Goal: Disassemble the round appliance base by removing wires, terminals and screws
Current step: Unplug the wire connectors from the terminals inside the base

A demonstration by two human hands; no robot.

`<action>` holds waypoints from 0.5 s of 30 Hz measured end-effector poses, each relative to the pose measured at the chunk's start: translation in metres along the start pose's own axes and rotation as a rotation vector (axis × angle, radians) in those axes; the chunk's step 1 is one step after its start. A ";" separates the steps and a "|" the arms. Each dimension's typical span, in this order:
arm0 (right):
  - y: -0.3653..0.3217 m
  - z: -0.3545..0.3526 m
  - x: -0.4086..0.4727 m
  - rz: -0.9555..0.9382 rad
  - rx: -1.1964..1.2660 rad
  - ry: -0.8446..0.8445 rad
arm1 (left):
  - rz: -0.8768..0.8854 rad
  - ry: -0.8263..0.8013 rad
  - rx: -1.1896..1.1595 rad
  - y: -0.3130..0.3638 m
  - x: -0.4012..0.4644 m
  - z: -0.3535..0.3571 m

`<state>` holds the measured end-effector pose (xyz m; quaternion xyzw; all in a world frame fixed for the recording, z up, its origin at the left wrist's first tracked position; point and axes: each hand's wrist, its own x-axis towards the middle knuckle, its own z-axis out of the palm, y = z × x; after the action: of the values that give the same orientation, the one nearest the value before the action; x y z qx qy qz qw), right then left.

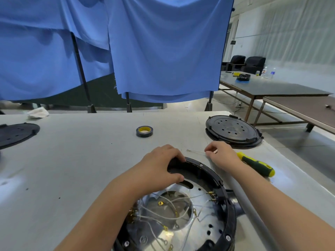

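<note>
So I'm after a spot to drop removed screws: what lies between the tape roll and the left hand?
In the head view, only bare table lies between the tape roll and the left hand.

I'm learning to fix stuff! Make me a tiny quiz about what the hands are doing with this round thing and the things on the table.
1. True or false: the left hand grips the black rim of the round appliance base.
2. What does the right hand pinch? A) the screwdriver B) a thin wire C) the tape roll
3. Fill in: the green and yellow screwdriver lies on the table to the ____ of the right hand.

Key
1. True: its fingers curl over the far rim.
2. B: the thin wire lies on the table away from the base, with one end at the fingertips. The tape roll sits untouched farther back.
3. right
</note>
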<state>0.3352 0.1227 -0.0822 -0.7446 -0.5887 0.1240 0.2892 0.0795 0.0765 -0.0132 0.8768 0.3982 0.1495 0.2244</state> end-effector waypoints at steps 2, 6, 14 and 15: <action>-0.003 0.004 0.000 -0.002 -0.054 0.003 | 0.002 -0.001 -0.006 0.000 -0.001 -0.001; -0.012 -0.001 -0.009 -0.041 0.024 0.025 | 0.000 0.005 -0.006 0.004 -0.003 -0.003; -0.062 -0.041 -0.050 -0.181 0.378 -0.252 | 0.064 -0.034 -0.041 0.039 -0.011 -0.004; -0.066 -0.040 -0.053 -0.193 0.371 -0.271 | 0.079 -0.063 -0.040 0.044 -0.012 -0.002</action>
<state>0.2884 0.0702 -0.0203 -0.5956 -0.6576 0.3006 0.3498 0.0985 0.0427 0.0101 0.8914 0.3531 0.1383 0.2484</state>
